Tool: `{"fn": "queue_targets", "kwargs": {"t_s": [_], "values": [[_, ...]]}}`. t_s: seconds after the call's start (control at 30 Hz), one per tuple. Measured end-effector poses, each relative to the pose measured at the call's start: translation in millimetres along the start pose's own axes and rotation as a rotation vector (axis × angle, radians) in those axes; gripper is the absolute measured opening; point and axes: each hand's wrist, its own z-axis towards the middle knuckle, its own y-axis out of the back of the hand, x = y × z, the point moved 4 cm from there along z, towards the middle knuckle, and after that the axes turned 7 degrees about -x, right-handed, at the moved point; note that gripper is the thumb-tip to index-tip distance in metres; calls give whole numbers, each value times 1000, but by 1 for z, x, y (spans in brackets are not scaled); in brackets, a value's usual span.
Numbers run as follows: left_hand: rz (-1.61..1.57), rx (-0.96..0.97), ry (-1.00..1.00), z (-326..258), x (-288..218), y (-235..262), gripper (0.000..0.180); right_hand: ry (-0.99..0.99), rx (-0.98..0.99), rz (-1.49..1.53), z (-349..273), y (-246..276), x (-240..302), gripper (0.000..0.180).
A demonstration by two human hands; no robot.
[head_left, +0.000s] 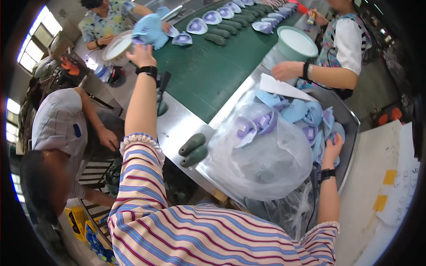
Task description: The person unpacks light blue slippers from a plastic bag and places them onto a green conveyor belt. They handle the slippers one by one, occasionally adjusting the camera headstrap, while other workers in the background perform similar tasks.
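Green belt [202,75], clear bag [262,155] between hands

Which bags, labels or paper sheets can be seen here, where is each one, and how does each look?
Clear plastic bag: on the metal bin in front of the person, bulging, translucent, holding blue and purple shoe parts.
White paper sheet: on the bin's far edge near a co-worker's hand, flat, plain white.
Yellow sticky labels: on the white board at right, small squares.
White written sheet: far right edge, pale, marks too small to tell.
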Motion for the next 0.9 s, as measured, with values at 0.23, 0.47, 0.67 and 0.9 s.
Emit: {"fn": "queue_targets", "kwargs": {"t_s": [0.23, 0.47, 0.67, 0.9], "values": [[689, 965, 212, -212, 93, -10, 12, 443, 889, 190, -107, -52, 187, 16], [1059, 2006, -558, -406, 139, 69, 45, 502, 1054, -420, -157, -112, 106, 41], [1300, 2140, -124, -377, 171, 84, 43, 409, 1230, -734, -131, -114, 90, 25], [1030, 1945, -252, -347, 136, 88, 15, 1030, 690, -392, -166, -188, 149, 20]]}}
